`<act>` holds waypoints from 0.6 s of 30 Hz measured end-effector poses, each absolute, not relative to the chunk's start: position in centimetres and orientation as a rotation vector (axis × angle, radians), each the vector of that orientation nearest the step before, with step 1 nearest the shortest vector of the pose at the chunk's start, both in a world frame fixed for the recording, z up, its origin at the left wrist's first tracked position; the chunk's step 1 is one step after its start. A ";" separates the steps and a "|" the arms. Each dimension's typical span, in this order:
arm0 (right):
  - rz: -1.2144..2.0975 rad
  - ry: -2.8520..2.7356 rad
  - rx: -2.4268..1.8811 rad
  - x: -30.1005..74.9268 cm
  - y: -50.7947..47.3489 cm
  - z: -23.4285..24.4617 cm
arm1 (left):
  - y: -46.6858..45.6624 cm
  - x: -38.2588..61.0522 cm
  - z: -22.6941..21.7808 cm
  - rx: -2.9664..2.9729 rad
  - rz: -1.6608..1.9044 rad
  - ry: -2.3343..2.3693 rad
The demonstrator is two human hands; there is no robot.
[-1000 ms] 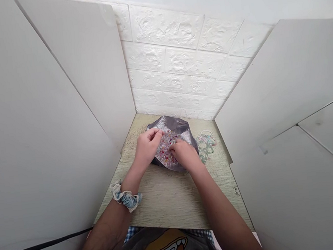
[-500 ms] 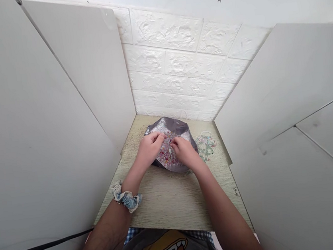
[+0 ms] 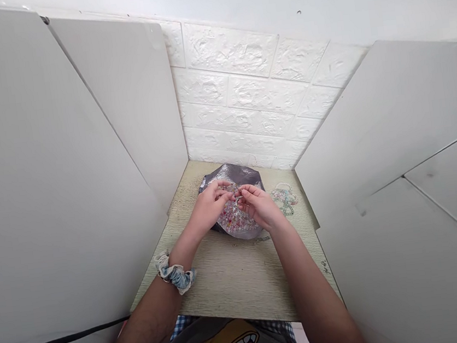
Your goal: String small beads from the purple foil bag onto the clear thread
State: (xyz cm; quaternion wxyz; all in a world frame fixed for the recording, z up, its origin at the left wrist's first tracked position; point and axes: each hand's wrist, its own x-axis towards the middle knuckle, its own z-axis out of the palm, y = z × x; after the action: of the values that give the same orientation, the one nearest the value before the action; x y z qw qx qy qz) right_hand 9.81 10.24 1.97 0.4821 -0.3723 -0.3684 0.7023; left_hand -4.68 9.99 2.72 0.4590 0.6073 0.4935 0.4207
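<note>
A shiny silver-grey bag [image 3: 249, 174] lies spread open on the table, full of small pink, white and red beads [image 3: 237, 218]. Above the beads, my left hand [image 3: 211, 205] is closed in a pinch. My right hand [image 3: 259, 206] also pinches, its thumb and index fingertips close to the left ones. Whatever sits between the fingertips is too small to make out. On my left wrist is a blue and white scrunchie [image 3: 176, 272].
Right of the bag lies a pile of green and pink beaded strings [image 3: 285, 198]. Small shiny bits [image 3: 324, 266] rest by the right edge of the wooden table [image 3: 241, 280]. White panels [image 3: 129, 94] and a white brick-pattern wall [image 3: 239, 87] enclose the table.
My right hand has turned and risen from the beads, bringing its fingertips close to those of my left hand. The left fingertips have come slightly toward the right. The view has shifted a little.
</note>
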 end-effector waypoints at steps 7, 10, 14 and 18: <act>1.744 -0.927 -0.814 9.8 10.2 1.8 | 9.8 -4.6 3.2 1.441 1.006 1.190; 1.728 -0.922 -0.797 9.6 10.3 1.6 | 9.8 -4.6 3.3 1.468 1.003 1.207; 1.690 -0.870 -0.745 9.0 10.1 1.4 | 9.7 -4.5 3.4 1.557 1.019 1.259; 1.711 -0.823 -0.687 8.5 9.8 1.5 | 9.6 -4.4 3.6 1.587 1.005 1.272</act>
State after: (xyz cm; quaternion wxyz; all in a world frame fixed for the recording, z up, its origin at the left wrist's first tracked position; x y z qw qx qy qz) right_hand 8.45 9.79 1.50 0.5322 -0.2882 -0.3451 0.7174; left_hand -4.41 9.57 3.55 0.4229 0.6338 0.5082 0.4015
